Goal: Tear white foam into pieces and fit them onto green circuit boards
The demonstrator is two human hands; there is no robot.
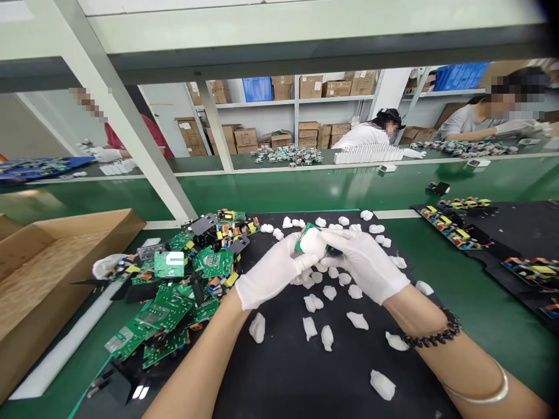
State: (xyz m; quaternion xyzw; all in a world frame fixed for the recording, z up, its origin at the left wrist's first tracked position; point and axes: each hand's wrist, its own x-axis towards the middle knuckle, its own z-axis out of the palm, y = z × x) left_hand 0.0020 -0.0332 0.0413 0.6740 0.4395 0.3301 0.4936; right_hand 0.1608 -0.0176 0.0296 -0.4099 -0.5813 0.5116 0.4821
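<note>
Both gloved hands hold one small green circuit board above the black mat. A white lump, soft-looking and putty-like, covers much of the board's face. My left hand grips the board's left side, fingers curled beneath it. On the other side, my right hand pinches the right edge, where a dark part shows between the fingers. Around and below the hands, several loose white lumps lie scattered on the mat. The underside of the held board is hidden.
A heap of green circuit boards lies left of the mat, beside a cardboard box. Boards on black trays stand at right. A slanted metal post rises at left. Across the green bench, several people sit at work.
</note>
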